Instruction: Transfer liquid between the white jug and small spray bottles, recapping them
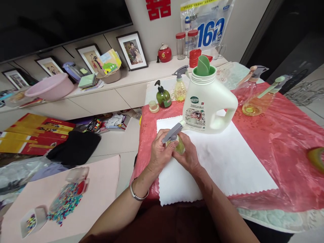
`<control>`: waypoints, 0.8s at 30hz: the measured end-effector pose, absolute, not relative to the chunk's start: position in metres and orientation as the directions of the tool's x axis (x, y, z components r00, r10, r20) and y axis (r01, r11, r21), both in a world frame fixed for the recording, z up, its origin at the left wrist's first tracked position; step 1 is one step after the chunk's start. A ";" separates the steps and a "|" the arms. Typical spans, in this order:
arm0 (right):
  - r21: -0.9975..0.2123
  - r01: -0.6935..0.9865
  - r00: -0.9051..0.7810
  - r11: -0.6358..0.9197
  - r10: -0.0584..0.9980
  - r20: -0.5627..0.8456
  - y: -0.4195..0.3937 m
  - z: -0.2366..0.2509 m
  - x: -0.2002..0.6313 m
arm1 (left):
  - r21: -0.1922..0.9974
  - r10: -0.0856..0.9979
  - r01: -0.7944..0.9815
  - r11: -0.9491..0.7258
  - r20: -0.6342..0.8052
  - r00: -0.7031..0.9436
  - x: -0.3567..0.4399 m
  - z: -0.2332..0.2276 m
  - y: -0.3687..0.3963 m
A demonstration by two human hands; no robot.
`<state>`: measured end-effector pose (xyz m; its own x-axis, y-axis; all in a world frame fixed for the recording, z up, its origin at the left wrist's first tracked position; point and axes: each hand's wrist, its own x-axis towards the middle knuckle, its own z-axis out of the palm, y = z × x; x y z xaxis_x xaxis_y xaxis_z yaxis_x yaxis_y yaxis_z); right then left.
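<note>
Both my hands are wrapped round a small spray bottle (180, 147) with a grey trigger head and yellowish liquid inside. My left hand (162, 148) grips it near the neck, just under the trigger. Around the body on the other side closes my right hand (188, 152). The bottle is partly hidden by my fingers. Just beyond it a large white detergent jug (210, 104) stands upright on a white cloth (215, 162), uncapped, with a green piece (203, 66) in its mouth.
Behind stand a green pump bottle (163, 97), a pale cap (153, 106) and another spray bottle (180, 89). Two more spray bottles, one amber (258, 103) and one pink (246, 91), are at right on the red table cover (280, 145). Beads (67, 202) lie on a pink surface at left.
</note>
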<state>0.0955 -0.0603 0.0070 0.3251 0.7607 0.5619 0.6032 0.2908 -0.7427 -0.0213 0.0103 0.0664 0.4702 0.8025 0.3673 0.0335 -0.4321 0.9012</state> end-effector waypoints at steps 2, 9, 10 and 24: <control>-0.746 0.603 0.333 0.283 0.761 0.557 -0.060 0.007 0.095 | 0.918 0.808 0.018 -0.395 0.338 0.482 -0.022 0.068 0.012; -0.734 0.618 0.338 0.282 0.748 0.572 -0.060 0.007 0.094 | 0.992 0.881 -0.056 -0.111 0.124 0.456 -0.026 0.061 0.011; -0.732 0.621 0.340 0.282 0.744 0.575 -0.060 0.007 0.094 | 0.995 0.873 -0.061 -0.073 0.093 0.479 -0.026 0.059 0.012; -0.742 0.602 0.345 0.296 0.741 0.576 -0.060 0.005 0.094 | 0.956 0.845 -0.289 -0.051 0.196 0.498 -0.020 0.045 0.012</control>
<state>0.0944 -0.0605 0.0052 0.3453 0.7413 0.5756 0.6016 0.2959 -0.7420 -0.0197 0.0121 0.0450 0.4978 0.8448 0.1962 -0.2895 -0.0514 0.9558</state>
